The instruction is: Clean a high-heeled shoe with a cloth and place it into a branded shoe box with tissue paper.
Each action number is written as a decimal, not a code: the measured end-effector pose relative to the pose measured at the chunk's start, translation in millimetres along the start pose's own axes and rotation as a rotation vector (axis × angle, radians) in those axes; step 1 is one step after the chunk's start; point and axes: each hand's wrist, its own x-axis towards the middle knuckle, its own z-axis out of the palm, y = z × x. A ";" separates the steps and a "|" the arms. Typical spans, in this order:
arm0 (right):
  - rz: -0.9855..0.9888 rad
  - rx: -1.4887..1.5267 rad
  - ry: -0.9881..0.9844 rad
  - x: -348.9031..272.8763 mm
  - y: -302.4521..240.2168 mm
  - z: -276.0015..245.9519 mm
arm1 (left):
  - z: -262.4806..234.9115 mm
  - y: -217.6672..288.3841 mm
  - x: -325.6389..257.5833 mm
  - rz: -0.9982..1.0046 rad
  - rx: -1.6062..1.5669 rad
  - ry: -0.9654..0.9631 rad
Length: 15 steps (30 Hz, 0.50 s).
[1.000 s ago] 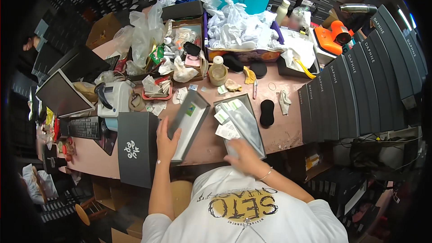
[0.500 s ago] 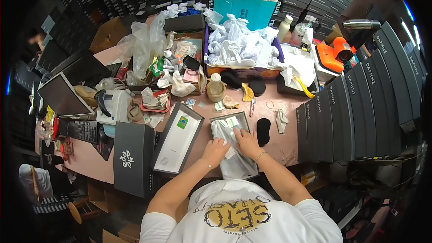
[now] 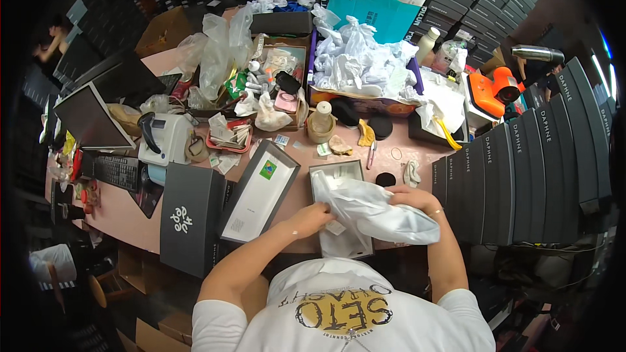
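A grey shoe box (image 3: 355, 171) with a white inside stands open in front of me. Above its right side I hold a stuffed, translucent white plastic bag (image 3: 398, 221), tilted out of the box; its contents cannot be made out. My right hand (image 3: 417, 199) is closed on the bag's far right side. At the box's left edge my left hand (image 3: 316, 216) is closed, its fingertips on the bag's thin end. More white wrapping lies in the near end of the box. Left of it lies the box lid (image 3: 256, 197), white inside up, with a green sticker.
A closed dark box (image 3: 189, 218) lies at the left, near a label printer (image 3: 163, 146) and a monitor (image 3: 94, 120). Dark shoe boxes (image 3: 521, 176) stand in a row at the right. Behind are a bin of crumpled white paper (image 3: 358, 58) and an orange device (image 3: 492, 88).
The bag has been lifted out of the box toward the right by my right hand. My left hand stays near the box's left edge. The bag now partly covers the black oval pad.
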 end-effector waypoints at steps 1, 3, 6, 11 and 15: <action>0.016 0.180 0.071 -27.6 3.2 1.3 | -12.4 4.4 -5.0 -0.010 -0.111 0.019; -0.124 0.590 0.068 -59.8 31.7 1.7 | -37.7 20.8 -1.3 -0.065 -0.320 0.121; -0.328 0.993 0.113 -97.5 30.3 28.1 | -75.5 52.1 15.7 -0.199 -0.520 0.324; -0.371 0.944 0.227 -87.7 40.4 41.1 | 11.8 17.9 82.1 -0.276 0.048 0.127; -0.342 0.646 0.476 -68.0 38.1 55.9 | -9.0 61.8 45.5 -0.240 -0.048 0.348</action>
